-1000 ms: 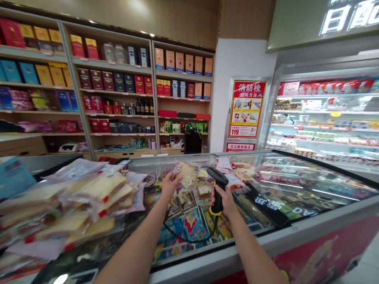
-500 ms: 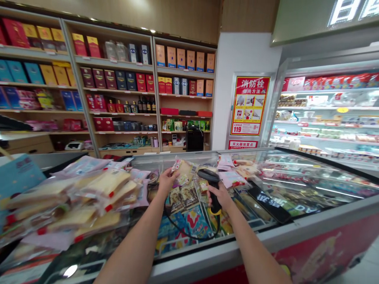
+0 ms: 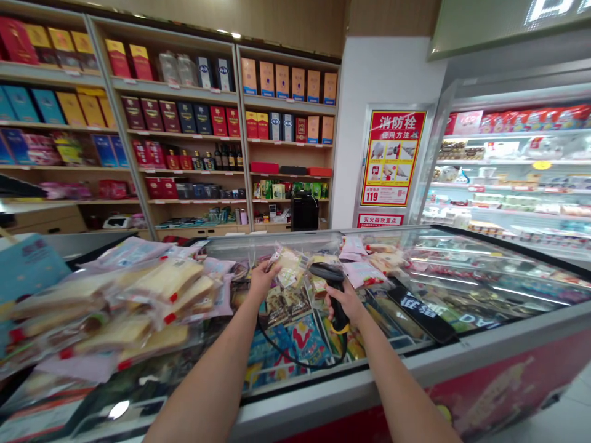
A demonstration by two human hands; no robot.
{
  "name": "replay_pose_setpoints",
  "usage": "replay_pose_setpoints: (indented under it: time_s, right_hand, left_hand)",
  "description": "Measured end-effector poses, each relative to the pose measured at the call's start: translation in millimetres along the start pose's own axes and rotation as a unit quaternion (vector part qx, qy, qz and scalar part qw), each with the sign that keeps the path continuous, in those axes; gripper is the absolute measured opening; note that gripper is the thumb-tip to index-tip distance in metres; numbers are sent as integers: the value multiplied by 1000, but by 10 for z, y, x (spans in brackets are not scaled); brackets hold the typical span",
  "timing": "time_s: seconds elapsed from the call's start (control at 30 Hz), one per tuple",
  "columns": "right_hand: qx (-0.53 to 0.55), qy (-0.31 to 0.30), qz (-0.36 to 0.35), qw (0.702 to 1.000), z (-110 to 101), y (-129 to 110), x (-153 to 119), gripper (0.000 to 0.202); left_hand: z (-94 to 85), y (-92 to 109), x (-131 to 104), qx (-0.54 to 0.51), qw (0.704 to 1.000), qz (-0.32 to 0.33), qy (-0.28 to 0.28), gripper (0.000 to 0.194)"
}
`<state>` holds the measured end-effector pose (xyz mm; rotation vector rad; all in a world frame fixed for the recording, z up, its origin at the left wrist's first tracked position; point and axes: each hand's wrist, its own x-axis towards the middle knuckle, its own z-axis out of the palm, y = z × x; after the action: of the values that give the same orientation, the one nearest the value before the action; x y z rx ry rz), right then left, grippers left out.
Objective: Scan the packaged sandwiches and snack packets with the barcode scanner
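My left hand (image 3: 261,281) holds up a clear-wrapped bread packet (image 3: 288,266) above the glass lid of a chest freezer (image 3: 462,357). In my right hand (image 3: 344,301) is a black barcode scanner (image 3: 331,284) with a yellow base; its head is turned toward the packet, a short gap away. A black cable (image 3: 281,358) runs from the scanner across the glass. To the left lies a heap of wrapped bread packets (image 3: 115,307).
More packets (image 3: 369,261) lie on the glass behind the scanner. A dark sign strip (image 3: 422,314) rests on the lid to the right. Shelves of boxed goods (image 3: 184,123) fill the back wall, and an open cooler (image 3: 512,178) stands at the right. A blue bag (image 3: 28,271) is at far left.
The scanner has moved slightly left, closer to the packet. The view has shifted a little; both hands keep their hold.
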<state>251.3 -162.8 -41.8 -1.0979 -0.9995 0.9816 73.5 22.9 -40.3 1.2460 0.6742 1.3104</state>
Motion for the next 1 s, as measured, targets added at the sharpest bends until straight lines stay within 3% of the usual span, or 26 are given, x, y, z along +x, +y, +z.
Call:
replay_pose_setpoints:
  time_s: [0.2, 0.37, 0.47, 0.6, 0.7, 0.8, 0.9, 1.0]
  right_hand:
    - [15, 6, 15, 1000, 60, -48, -41, 44]
    - [22, -37, 15, 999, 212, -74, 82, 41]
    - [38, -74, 7, 997, 514, -149, 192, 41]
    - [69, -125, -1, 990, 1096, -222, 293, 45]
    - [85, -154, 13, 984, 1481, -185, 309, 47]
    - [84, -178, 24, 980, 1692, -86, 292, 47]
    - [74, -197, 21, 977, 1734, 10, 276, 47]
    - [66, -189, 27, 979, 1682, 56, 282, 48]
  left_hand:
    - [-11, 15, -8, 30, 999, 36, 2, 40]
    - [-91, 208, -31, 85, 993, 74, 29, 36]
    - [-296, 421, -58, 122, 987, 85, 57, 34]
    - [-798, 851, -86, 197, 966, 107, 132, 33]
    - [-1223, 1241, -143, 283, 920, 129, 237, 37]
    - [-1531, 1577, -273, 409, 840, 141, 327, 58]
    - [-1639, 1764, -436, 525, 755, 152, 364, 69]
    - [-1571, 1799, -541, 575, 723, 146, 354, 64]
